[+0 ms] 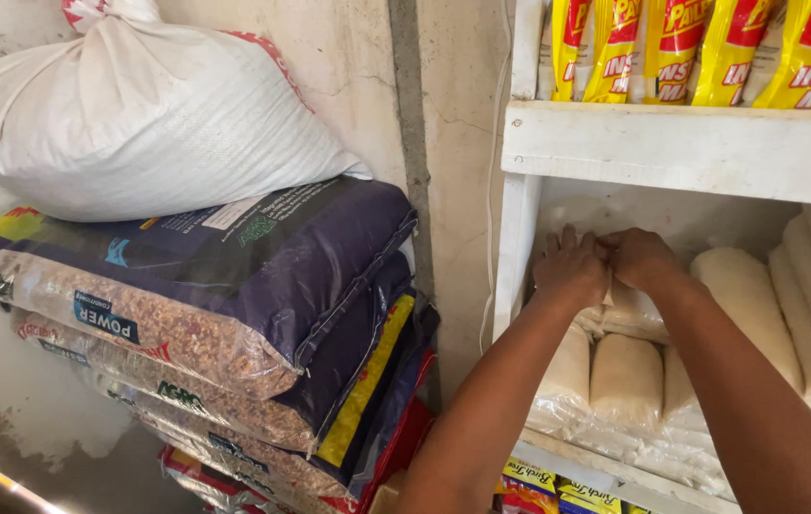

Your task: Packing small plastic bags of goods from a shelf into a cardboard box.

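At the far left we see a white sack (pixel 129 114) lying on a stack of feed bags (pixel 234 305) against the wall. To the right, on the white shelf (pixel 672 148), our left hand (pixel 572 271) and right hand (pixel 639 257) meet, fingers closed on the top of a clear bag of white grain (pixel 629 309) that rests on the other bags (pixel 624 381) stacked there.

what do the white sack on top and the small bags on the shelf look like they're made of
The white sack looks like woven plastic: matte, with a fine weave texture. The small bags, which both the left hand and right hand touch, seem to be thin clear plastic film, glossy and crinkled over white contents. The shelf appears to be white-painted wood.
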